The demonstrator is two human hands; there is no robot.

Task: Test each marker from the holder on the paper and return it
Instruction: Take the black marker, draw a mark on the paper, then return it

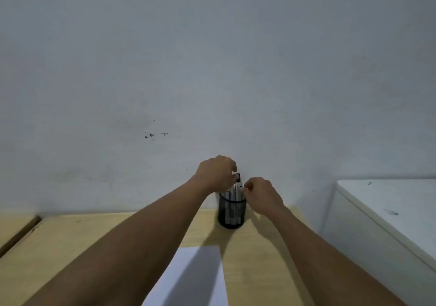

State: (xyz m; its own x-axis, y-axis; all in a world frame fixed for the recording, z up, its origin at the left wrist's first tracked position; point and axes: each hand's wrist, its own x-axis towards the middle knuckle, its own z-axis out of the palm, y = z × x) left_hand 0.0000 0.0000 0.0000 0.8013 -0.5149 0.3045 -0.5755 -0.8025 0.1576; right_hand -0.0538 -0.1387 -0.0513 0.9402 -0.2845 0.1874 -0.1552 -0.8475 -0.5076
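A black mesh holder stands on the wooden table against the wall, with several white markers upright in it. My left hand hovers over the holder, its fingertips pinched on the black cap of one marker that sticks up above the others. My right hand is just right of the holder's rim with fingers curled; whether it touches a marker or the rim is unclear. A white sheet of paper lies on the table near me, partly in my arm's shadow.
A grey-white wall with a few dark specks rises right behind the holder. A white cabinet stands to the right of the table. A gap splits the table surface at the far left.
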